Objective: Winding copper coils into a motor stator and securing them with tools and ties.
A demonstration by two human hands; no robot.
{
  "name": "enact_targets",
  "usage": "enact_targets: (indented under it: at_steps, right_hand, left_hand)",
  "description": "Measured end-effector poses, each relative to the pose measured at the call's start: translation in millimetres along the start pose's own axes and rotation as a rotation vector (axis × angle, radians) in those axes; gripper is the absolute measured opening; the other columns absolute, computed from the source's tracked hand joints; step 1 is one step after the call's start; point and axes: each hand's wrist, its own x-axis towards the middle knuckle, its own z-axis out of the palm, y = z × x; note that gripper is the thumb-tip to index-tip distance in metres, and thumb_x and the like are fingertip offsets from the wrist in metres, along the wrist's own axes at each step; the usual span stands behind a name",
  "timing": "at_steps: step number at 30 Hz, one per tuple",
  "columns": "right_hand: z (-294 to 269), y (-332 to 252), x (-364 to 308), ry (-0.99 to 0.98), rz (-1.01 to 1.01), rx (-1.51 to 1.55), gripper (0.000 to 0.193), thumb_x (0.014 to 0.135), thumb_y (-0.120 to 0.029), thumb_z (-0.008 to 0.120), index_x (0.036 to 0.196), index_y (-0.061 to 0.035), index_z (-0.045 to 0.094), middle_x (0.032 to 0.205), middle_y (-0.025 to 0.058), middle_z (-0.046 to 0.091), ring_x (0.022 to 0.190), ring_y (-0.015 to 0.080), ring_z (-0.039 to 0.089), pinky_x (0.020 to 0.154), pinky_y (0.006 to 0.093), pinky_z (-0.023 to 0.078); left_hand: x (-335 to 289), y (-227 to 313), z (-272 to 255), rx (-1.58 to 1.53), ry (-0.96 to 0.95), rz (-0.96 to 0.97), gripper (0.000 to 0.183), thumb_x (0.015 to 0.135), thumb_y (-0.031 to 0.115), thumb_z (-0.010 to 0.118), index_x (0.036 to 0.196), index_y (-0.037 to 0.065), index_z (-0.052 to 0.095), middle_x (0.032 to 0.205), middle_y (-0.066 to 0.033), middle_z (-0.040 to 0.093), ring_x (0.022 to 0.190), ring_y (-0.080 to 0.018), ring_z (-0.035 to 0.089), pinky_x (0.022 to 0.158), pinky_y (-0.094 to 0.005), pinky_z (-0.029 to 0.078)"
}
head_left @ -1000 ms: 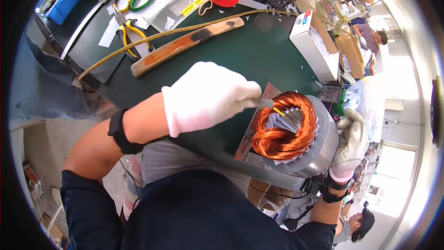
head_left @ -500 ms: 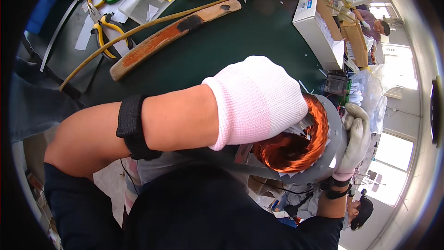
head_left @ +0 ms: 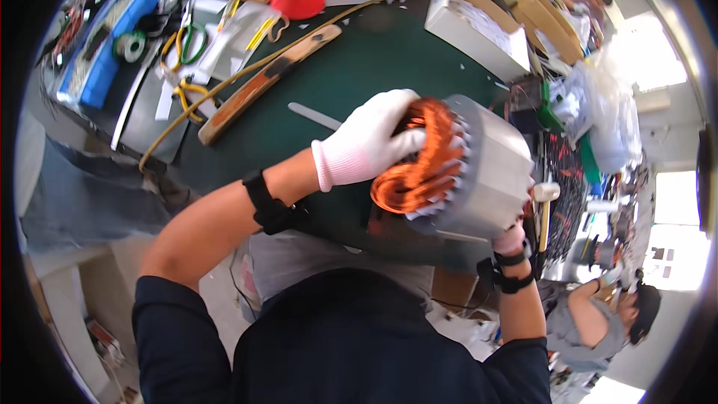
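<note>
A motor stator (head_left: pixel 495 168) with a grey metal body is tilted on its side over the green table. Bundled copper windings (head_left: pixel 419 179) bulge from its left end, with white slot-liner tips round the rim. My left hand (head_left: pixel 372 138), in a white glove with a pink cuff, grips the copper windings, thumb in front and fingers curled behind. At the stator's right end is my right hand (head_left: pixel 510 239), also gloved; its cuff shows, while most of its fingers are hidden behind the metal body. A pale flat strip (head_left: pixel 314 115) lies left of my left hand.
On the green table (head_left: pixel 374 45), a worn wooden bar (head_left: pixel 269 82) and a long cane lie at the left, near pliers (head_left: pixel 193 97) and a blue tray (head_left: pixel 108 41). A white box (head_left: pixel 479 26) stands at the back right; a mallet (head_left: pixel 544 202) lies right. Co-workers sit further right.
My left hand has drawn back from over the stator's opening to the outside of the windings. The stator has tipped so its metal side shows, and the pale strip has come into sight.
</note>
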Motion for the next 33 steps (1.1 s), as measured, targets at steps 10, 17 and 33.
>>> enact_targets:
  at_steps: [10,17,33]
  right_hand:
    - [22,65,26,-1.013,0.387,0.599,0.037,0.108,-0.051,0.048,0.109,-0.0161,0.061,0.077,-0.0023,0.058,0.054,0.0121,0.053,0.044,0.0293,0.045]
    - [0,23,-14,-0.501,-1.170,-0.424,0.023,0.106,-0.019,0.054,0.111,0.0008,0.064,0.084,0.0121,0.067,0.073,0.0272,0.067,0.073,0.0348,0.056]
    - [-21,-18,-87,-0.764,-0.747,-0.322,0.051,0.094,-0.036,0.079,0.117,0.0075,0.068,0.097,0.0099,0.073,0.080,0.0098,0.066,0.071,0.0269,0.055]
  left_hand:
    - [-46,-36,29,-0.353,-0.090,0.082,0.041,0.104,0.021,0.056,0.143,0.008,0.053,0.129,-0.0100,0.065,0.119,-0.0239,0.065,0.103,-0.0393,0.054]
    - [-36,6,-5,-0.534,0.138,-0.258,0.039,0.110,0.026,0.046,0.142,0.005,0.052,0.121,-0.0089,0.066,0.114,-0.0201,0.068,0.096,-0.0357,0.057]
    - [-39,116,-1,-0.163,0.179,-0.343,0.039,0.105,0.045,0.062,0.114,0.008,0.064,0.080,0.0022,0.060,0.067,-0.0061,0.053,0.060,-0.0225,0.041]
